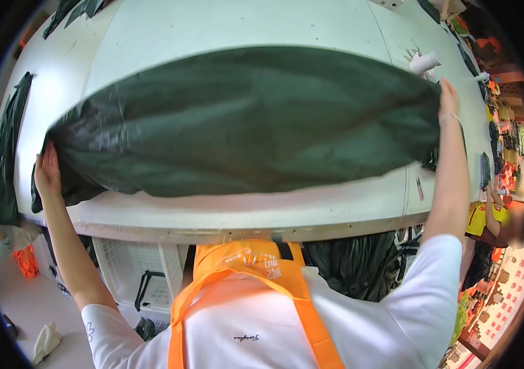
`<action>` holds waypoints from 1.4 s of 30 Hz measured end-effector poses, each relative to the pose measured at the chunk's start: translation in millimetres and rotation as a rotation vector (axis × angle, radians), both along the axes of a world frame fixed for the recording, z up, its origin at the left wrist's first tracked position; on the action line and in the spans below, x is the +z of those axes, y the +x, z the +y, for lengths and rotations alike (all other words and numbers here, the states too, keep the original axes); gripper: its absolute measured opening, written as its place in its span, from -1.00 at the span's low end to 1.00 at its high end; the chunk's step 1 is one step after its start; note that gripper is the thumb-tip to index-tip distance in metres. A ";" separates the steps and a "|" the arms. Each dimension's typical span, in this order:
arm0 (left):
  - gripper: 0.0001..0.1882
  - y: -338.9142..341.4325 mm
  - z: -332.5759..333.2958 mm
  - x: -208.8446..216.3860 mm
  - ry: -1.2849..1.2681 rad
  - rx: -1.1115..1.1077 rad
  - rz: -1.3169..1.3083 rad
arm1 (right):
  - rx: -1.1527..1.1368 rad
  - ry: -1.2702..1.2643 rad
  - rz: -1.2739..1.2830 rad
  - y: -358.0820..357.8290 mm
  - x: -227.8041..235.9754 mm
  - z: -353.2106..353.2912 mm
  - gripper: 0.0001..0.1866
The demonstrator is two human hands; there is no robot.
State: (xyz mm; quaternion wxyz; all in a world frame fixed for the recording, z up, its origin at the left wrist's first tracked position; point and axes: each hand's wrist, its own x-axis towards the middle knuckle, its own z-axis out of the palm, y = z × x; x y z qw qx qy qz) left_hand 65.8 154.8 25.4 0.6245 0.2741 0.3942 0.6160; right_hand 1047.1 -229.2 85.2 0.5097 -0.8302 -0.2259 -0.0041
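- Table, pale, broad [225, 24]: runs across the scene; its middle lies hidden under the cloth.
- Green cloth [256, 123], dark, one piece: over the table's middle, drawn out from left to right between the hands. Work, as judged: the lengthwise spreading looks largely done; the sheet still bellies, its near edge looks lifted off the table, and creases at the left end are left to settle.
- Co-worker in yellow [478, 221]: far right, beyond the table's edge, apart from the work.
- Dark garment piece [12, 154]: along the table's left edge, just beyond the left hand, limiting room on that side.
- Dark bundle [351, 261]: below the table's near edge, right of middle.
- White crate [132, 270], slatted: below the near edge, left of middle.
- Orange apron [308, 301]: worn by the person, at the near side.
- Left hand [49, 172]: holds the cloth's left end, fingers straight and together; thumb hard to make out.
- Right hand [449, 101]: holds the cloth's right end at the far corner, fingers close together; thumb hidden.
- White cylinder [423, 63], tilted: just beyond the cloth's far right edge; might catch the cloth.
- Slim pen-like tool [420, 189]: near right on the table, just off the cloth; kind unclear.
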 end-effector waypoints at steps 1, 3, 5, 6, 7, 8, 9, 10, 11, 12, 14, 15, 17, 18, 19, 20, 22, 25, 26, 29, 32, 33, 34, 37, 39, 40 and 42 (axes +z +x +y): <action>-0.53 54.0 -13.8 11.7 0.048 0.001 0.108 | -0.043 -0.126 -0.129 5.1 -7.1 26.4 -0.40; -0.53 100.4 -50.0 18.3 0.157 0.051 0.589 | 0.017 0.034 -0.122 -32.5 -33.8 87.3 -0.34; -0.47 92.9 -71.5 -45.2 0.394 -0.057 1.085 | 0.127 -0.470 -0.268 -7.6 -79.4 100.8 -0.36; -0.44 107.0 -99.7 -66.5 0.482 -0.127 1.252 | 0.247 -0.657 -0.196 -8.3 -112.7 102.5 -0.41; -0.39 135.4 -131.2 -75.8 0.576 -0.212 1.412 | 0.362 -0.846 -0.115 -15.2 -145.1 95.8 -0.46; -0.35 162.9 -154.9 -75.0 0.651 -0.253 1.567 | 0.318 -0.812 -0.077 -25.5 -175.5 83.4 -0.50; -0.30 177.9 -171.1 -76.5 0.721 -0.290 1.723 | 0.283 -0.778 -0.042 -36.7 -197.0 74.8 -0.53; -0.30 179.3 -176.0 -82.8 0.649 -0.280 1.740 | 0.238 -0.721 -0.056 -41.9 -208.0 72.0 -0.54; -0.30 180.5 -182.0 -93.5 0.577 -0.270 1.756 | 0.193 -0.666 -0.069 -46.4 -217.3 68.7 -0.54; -0.30 183.4 -183.4 -103.0 0.516 -0.259 1.766 | 0.137 -0.606 -0.086 -46.7 -222.0 63.7 -0.55; -0.30 180.4 -176.2 -119.3 0.320 -0.238 1.741 | 0.090 -0.539 0.117 -38.9 -224.1 59.0 -0.57; -0.29 184.2 -169.6 -124.9 0.231 -0.226 1.721 | 0.090 -0.477 0.262 -34.6 -221.4 53.0 -0.59; -0.39 192.7 -162.9 -124.6 0.147 -0.227 1.834 | 0.104 -0.434 0.478 -49.2 -200.2 55.9 -0.62; -0.42 192.6 -152.6 -124.8 0.109 -0.274 1.869 | 0.101 -0.401 0.576 -50.1 -187.4 52.8 -0.63; -0.45 187.6 -142.6 -124.5 0.066 -0.314 1.907 | 0.129 -0.322 0.657 -43.8 -184.1 51.8 -0.64; -0.49 177.7 -136.1 -130.6 0.170 -0.340 1.869 | 0.157 -0.241 0.737 -35.9 -182.3 51.4 -0.65; -0.47 162.7 -126.3 -126.9 0.075 -0.416 1.913 | 0.276 -0.083 0.829 -28.8 -168.7 51.5 -0.70; -0.48 123.2 -121.6 -127.0 0.038 -0.494 1.939 | 0.549 0.129 0.858 -22.2 -107.6 53.3 -0.77; -0.49 109.4 -125.4 -133.3 0.018 -0.520 1.932 | 0.583 0.047 0.845 -30.5 -91.0 43.8 -0.77; -0.52 97.4 -135.0 -146.2 -0.034 -0.530 2.039 | 0.626 -0.346 0.785 -35.0 -89.6 -1.5 -0.72; -0.52 91.5 -147.6 -165.2 -0.074 -0.546 2.149 | 0.464 -0.741 0.618 -62.9 -125.0 -63.6 -0.66; -0.52 73.9 -154.4 -170.7 -0.082 -0.548 2.169 | 0.448 -0.808 0.603 -81.5 -131.0 -86.9 -0.64; -0.50 64.4 -152.4 -159.8 -0.162 -0.627 2.155 | 0.391 -0.828 0.562 -107.0 -138.8 -109.9 -0.63; -0.31 106.4 -163.3 -110.6 -0.179 -0.623 2.367 | 0.178 -0.975 0.643 -148.1 -138.4 -140.1 -0.66; -0.24 118.9 -163.7 -88.2 -0.466 -0.729 2.298 | 0.135 -0.999 0.750 -166.0 -150.9 -169.6 -0.65; -0.25 114.0 -163.3 -89.4 -0.368 -0.761 2.321 | 0.120 -1.072 0.832 -169.9 -158.9 -187.0 -0.58; -0.30 98.5 -168.2 -93.9 -0.245 -0.783 2.360 | 0.031 -0.974 0.984 -186.9 -167.8 -217.5 -0.45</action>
